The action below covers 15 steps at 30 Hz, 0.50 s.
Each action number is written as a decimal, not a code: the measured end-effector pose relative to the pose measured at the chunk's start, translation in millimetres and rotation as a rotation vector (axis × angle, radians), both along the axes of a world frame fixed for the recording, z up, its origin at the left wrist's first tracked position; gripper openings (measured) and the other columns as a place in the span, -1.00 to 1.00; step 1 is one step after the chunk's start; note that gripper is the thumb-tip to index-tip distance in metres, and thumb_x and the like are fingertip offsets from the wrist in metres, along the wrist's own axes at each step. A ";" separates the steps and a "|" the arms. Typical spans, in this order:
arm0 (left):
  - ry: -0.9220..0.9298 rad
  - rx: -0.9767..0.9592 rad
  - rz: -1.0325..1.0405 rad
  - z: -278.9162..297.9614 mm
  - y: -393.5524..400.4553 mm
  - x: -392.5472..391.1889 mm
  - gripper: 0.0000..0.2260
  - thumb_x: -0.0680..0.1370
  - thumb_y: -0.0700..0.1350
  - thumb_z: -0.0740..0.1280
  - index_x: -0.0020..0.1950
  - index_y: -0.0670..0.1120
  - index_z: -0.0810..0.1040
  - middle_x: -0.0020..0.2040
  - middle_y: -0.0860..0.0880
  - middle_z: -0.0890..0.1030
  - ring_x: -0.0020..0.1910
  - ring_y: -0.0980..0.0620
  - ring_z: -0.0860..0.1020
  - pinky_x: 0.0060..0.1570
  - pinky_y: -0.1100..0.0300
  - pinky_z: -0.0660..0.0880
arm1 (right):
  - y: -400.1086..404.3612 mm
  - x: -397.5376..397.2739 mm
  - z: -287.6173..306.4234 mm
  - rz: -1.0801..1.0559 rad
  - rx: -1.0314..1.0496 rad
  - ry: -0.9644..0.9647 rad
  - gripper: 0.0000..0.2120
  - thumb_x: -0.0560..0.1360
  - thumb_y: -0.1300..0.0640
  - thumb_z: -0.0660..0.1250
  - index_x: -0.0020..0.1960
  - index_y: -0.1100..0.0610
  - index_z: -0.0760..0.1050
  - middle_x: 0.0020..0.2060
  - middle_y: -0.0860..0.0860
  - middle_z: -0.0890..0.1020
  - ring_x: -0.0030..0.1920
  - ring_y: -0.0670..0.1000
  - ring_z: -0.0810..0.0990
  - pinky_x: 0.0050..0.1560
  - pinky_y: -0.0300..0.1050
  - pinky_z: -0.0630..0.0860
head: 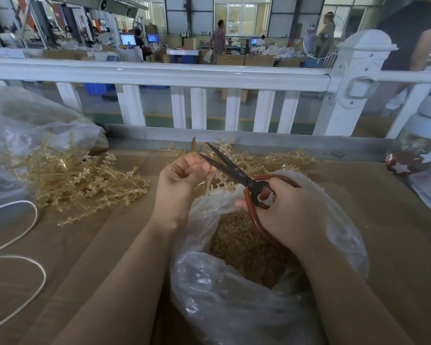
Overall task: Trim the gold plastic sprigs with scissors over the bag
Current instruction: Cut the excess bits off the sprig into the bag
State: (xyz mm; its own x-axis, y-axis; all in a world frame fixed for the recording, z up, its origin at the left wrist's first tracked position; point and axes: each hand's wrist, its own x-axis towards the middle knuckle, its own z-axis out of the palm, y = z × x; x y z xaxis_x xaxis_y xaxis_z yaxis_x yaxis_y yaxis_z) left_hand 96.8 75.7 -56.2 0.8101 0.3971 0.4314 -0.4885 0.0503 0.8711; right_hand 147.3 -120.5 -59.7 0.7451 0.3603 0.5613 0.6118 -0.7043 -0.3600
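My left hand (182, 180) pinches a gold plastic sprig (194, 146) whose tip sticks up above my fingers. My right hand (289, 212) grips black scissors (230, 166) with red-brown loop handles; the blades stand apart, their tips at the sprig beside my left thumb. Both hands hover over a clear plastic bag (234, 295) that holds gold trimmings. A heap of gold sprigs (75, 180) lies on the left of the brown table, and more gold sprigs (279, 160) lie behind the bag.
A large clear bag (23, 125) sits at the far left with a white cord (18, 245) looped in front of it. A white railing (159, 75) runs behind the table. A glass jar (423, 145) with stars stands at the right edge. People move beyond the railing.
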 end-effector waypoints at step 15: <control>0.085 0.068 -0.056 -0.6 -2.4 -2.8 -0.91 0.53 -0.27 0.38 -0.09 -0.31 0.61 -0.23 -0.07 0.66 -0.21 0.06 0.61 -0.10 0.27 0.53 | 0.3 -2.4 0.8 0.000 -0.064 -0.063 -0.49 0.45 -0.47 0.14 -0.15 -0.05 0.55 -0.35 -0.17 0.56 -0.35 -0.15 0.51 -0.29 -0.21 0.54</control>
